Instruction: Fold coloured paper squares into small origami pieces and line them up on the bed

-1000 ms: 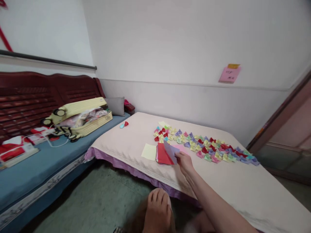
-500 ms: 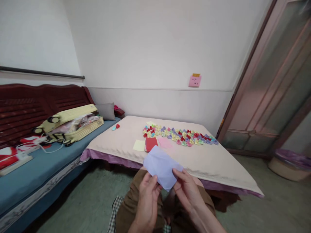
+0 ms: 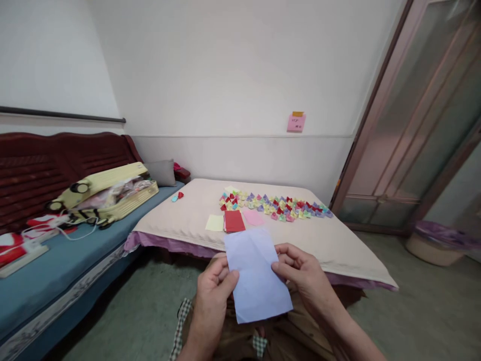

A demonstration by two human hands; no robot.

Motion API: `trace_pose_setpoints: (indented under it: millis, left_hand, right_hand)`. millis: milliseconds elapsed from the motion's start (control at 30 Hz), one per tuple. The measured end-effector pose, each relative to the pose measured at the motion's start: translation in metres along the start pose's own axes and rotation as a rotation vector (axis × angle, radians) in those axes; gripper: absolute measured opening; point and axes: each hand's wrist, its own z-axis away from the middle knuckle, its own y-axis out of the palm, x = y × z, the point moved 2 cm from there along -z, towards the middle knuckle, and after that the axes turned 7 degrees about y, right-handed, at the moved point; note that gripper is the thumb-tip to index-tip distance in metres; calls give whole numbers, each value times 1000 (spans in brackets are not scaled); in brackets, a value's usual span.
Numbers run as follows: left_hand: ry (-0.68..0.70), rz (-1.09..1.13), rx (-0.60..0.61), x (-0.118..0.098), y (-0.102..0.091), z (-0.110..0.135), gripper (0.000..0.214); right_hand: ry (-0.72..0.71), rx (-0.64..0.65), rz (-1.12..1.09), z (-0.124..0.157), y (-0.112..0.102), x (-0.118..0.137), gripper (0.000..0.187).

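A pale lilac sheet of paper is held up over my lap by both hands. My left hand pinches its left edge and my right hand pinches its right edge. Beyond them, on a cloth-covered low table, lie a red paper stack, a yellow sheet and a pink sheet. Behind those runs a long band of several small folded paper pieces in many colours.
A blue-cushioned wooden bench at the left carries a yellow open case and a grey cushion. Two tiny folded pieces lie at the table's far left. A sliding door stands at the right, with a pink note on the wall.
A second ago my right hand picked the lilac sheet from the stack on the table. It came back to my lap, my left hand joined, and the sheet now stands upright between both hands.
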Motion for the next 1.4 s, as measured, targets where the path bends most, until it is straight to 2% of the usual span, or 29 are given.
trace_pose_setpoints:
  millis: [133, 267, 367, 467, 600, 700, 800, 900, 1000, 1067, 1167, 1233, 1400]
  left_hand:
    - [-17, -8, 32, -9, 3, 4, 32]
    - [-4, 49, 48, -14, 6, 10, 20]
    - [8, 50, 37, -15, 5, 13, 7]
    - [9, 28, 64, -17, 4, 15, 11]
    - [12, -6, 82, -17, 2, 14, 13]
    - [85, -125, 14, -14, 1, 11, 13]
    - [160, -238, -73, -14, 1, 10, 21]
    - [138, -250, -17, -15, 3, 11, 39]
    - [120, -255, 60, -16, 6, 14, 52]
    - [125, -252, 69, -16, 6, 15, 59]
    - [132, -181, 18, -16, 4, 11, 66]
    - [136, -112, -40, -16, 1, 5, 67]
    - [104, 37, -153, -17, -2, -1, 54]
  right_hand:
    - [-8, -6, 35, 5, 2, 0, 15]
    - [-97, -12, 68, 14, -2, 6, 8]
    - [-188, 27, 117, 18, -9, 10, 11]
    - [-255, 66, 161, 21, -12, 14, 17]
    - [-312, 33, 251, 24, -10, 19, 19]
    - [-337, 22, 313, 26, -9, 21, 20]
    - [-310, -7, 325, 27, -10, 23, 16]
    - [-239, -11, 372, 25, -7, 28, 24]
    - [-145, 91, 447, 21, 4, 30, 31]
    - [-66, 172, 433, 17, 13, 27, 32]
    - [71, 295, 368, 13, 22, 18, 31]
    - [109, 328, 317, 11, 23, 12, 27]
    - [27, 181, 116, 9, 18, 6, 17]
